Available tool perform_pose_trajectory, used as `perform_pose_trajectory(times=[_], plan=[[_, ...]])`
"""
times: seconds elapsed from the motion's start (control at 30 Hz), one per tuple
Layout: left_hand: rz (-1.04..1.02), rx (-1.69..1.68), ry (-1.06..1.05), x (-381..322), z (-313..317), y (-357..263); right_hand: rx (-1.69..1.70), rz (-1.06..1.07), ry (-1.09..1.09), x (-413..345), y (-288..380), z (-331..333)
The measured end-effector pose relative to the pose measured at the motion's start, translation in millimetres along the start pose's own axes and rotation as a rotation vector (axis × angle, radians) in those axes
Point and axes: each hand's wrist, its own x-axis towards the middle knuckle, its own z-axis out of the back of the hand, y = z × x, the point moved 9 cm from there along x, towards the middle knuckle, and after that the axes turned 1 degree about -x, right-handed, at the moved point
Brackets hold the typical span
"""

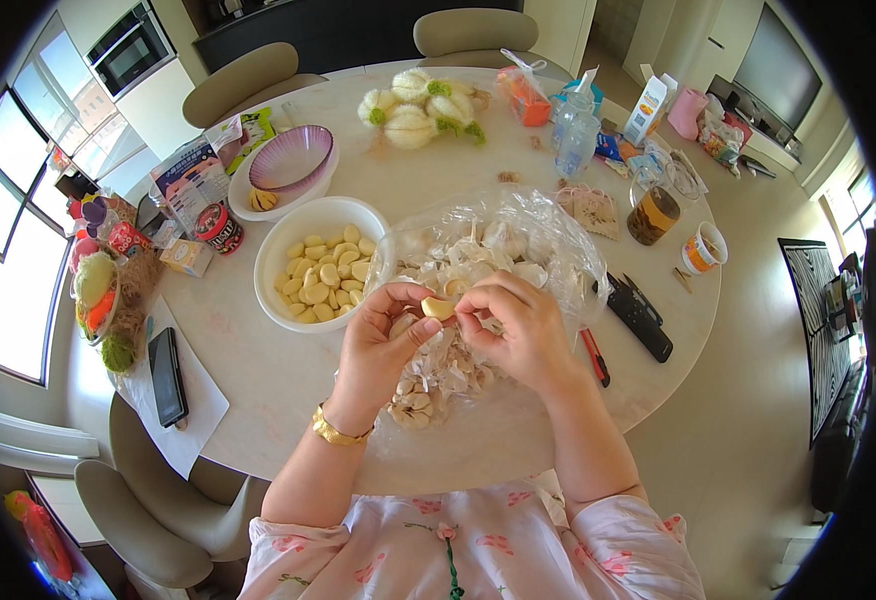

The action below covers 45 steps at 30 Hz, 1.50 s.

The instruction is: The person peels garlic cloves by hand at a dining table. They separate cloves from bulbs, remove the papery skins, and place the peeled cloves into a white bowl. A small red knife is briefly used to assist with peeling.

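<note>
My left hand (pixel 387 334) grips a peeled garlic clove (pixel 436 307) between thumb and fingers. At the clove's right end, the fingertips of my right hand (pixel 516 322) pinch together against it. Beneath both hands lies a clear plastic bag (pixel 558 232) spread over the table, covered with loose garlic skins (pixel 453 367). An unpeeled garlic bulb (pixel 411 409) rests near my left wrist, and more whole garlic (pixel 509 238) sits farther back on the bag. Just left of the bag, a white bowl (pixel 269 281) contains many peeled cloves (pixel 325 274).
A black-sheathed knife (pixel 639 319) and a red utility knife (pixel 594 356) lie right of the bag. Farther right stands a glass jar of dark liquid (pixel 654 216). A smartphone (pixel 167 375) lies on paper at left. Behind the bowl is a purple ribbed bowl (pixel 291 157).
</note>
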Motion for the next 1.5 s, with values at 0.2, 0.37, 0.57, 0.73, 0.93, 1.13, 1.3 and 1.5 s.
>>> perform_pose_trajectory(times=[0.2, 0.37, 0.57, 0.73, 0.93, 1.13, 1.3, 1.5], plan=[[0.001, 0.026, -0.012, 0, 1, 0, -0.016, 0.006, -0.003, 0, 1, 0], [-0.017, 0.023, -0.009, 0, 0, -3, 0.002, 0.011, -0.019, 0, 0, 0], [0.042, -0.017, -0.028, 1, 1, -1, 0.04, -0.068, -0.036, -2, -10, 1], [0.069, -0.092, -0.01, 1, 0, 0, 0.137, -0.073, -0.022, -1, -8, 0], [0.034, -0.113, 0.017, 0, -3, 0, 0.202, -0.13, -0.003, -2, -8, -7], [-0.006, -0.051, 0.006, -1, -5, -3, 0.29, -0.182, -0.005, -4, -13, -8], [-0.002, -0.061, 0.016, -1, -7, -4, 0.333, -0.212, 0.005, -5, -16, -9], [0.007, -0.06, 0.015, 0, -5, -2, 0.304, -0.219, 0.007, -6, -18, -6]])
